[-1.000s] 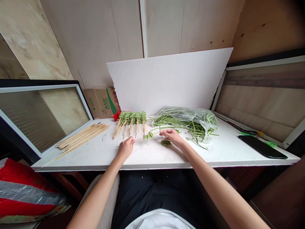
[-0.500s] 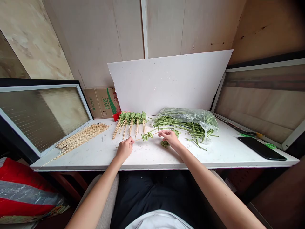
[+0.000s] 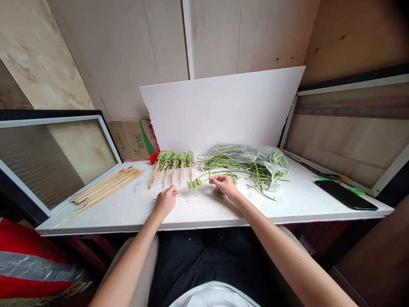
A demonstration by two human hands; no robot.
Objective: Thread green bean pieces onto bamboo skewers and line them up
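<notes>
My left hand (image 3: 165, 201) is closed around a thin bamboo skewer (image 3: 182, 189), which points up to the right. Cut pieces of long green bean (image 3: 194, 184) are threaded along its middle. At the tip, the fingers of my right hand (image 3: 223, 184) pinch a short bean piece (image 3: 209, 174) that stands upright across the skewer. Beneath and behind that hand lie piles of cut bean pieces (image 3: 219, 194), partly hidden by it. Finished-looking bean skewers (image 3: 172, 160) lie stacked at the back, their bare sticks toward me.
Bare bamboo skewers (image 3: 105, 187) lie at the left of the white table (image 3: 191, 213). Long beans (image 3: 220, 162) spill from a clear plastic bag (image 3: 271, 157). On the right are a black phone (image 3: 345, 195) and a green tape roll (image 3: 357, 191). A cardboard box (image 3: 132, 138) stands behind.
The camera view has shifted slightly. Both hands keep hold at about the same place, and a bean piece now shows upright at my right fingertips.
</notes>
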